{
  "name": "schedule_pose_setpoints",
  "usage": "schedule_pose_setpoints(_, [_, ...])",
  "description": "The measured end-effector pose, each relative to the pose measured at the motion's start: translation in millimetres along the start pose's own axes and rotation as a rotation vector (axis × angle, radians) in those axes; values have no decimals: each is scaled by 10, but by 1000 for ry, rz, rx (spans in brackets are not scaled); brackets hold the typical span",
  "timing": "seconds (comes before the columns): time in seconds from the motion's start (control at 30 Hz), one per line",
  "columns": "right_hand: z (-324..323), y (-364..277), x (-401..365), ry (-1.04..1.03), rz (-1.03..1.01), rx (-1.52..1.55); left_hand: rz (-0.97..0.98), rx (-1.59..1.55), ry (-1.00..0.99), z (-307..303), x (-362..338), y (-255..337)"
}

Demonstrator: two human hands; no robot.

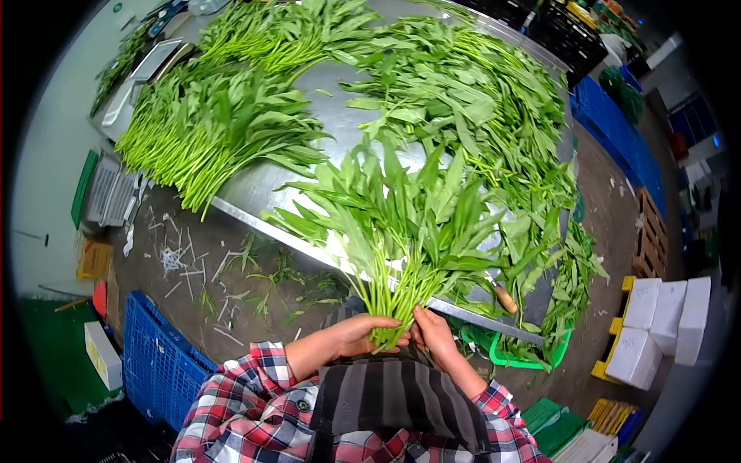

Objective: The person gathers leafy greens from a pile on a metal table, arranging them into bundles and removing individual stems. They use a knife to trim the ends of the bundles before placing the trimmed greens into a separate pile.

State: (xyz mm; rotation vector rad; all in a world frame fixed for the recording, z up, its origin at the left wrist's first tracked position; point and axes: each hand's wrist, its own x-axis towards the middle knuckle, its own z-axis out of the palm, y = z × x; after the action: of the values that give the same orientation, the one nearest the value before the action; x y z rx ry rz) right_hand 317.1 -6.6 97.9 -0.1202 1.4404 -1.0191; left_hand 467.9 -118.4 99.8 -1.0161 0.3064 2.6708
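Note:
A bunch of water spinach (401, 262) stands with its stems toward me and its leaves fanned out over the metal table's edge. My left hand (359, 336) is closed around the lower stems, thumb across the front. On the other side, my right hand (434, 333) has its fingers curled against the stems near their cut ends. Left on the table lies a neat pile of water spinach (224, 116), stems toward the near edge. A looser heap of the greens (478, 100) spreads over the right side. Near the right front corner lies a tool with a wooden handle (505, 299).
The metal table (274, 231) has a raised front edge. Under its right corner sits a green basket (505, 361). A blue crate (158, 363) stands at left, near scraps on the floor. White boxes (644, 336) and a wooden pallet (651, 235) are at right.

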Motion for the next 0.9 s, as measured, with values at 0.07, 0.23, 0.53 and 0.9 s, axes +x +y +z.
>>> schedule_pose_setpoints(0.07, [-7, -24, -10, 21, 16, -80, 19, -5, -41, -27, 29, -12])
schedule_pose_setpoints(0.23, [-195, -143, -81, 82, -55, -622, 131, 45, -46, 8, -9, -58])
schedule_pose_setpoints(0.53, [195, -600, 209, 114, -1030, -1311, 259, 144, 4, 39, 12, -153])
schedule_pose_setpoints(0.9, [192, -516, 175, 400, -1223, -1168, 127, -39, -197, 44, 9, -71])
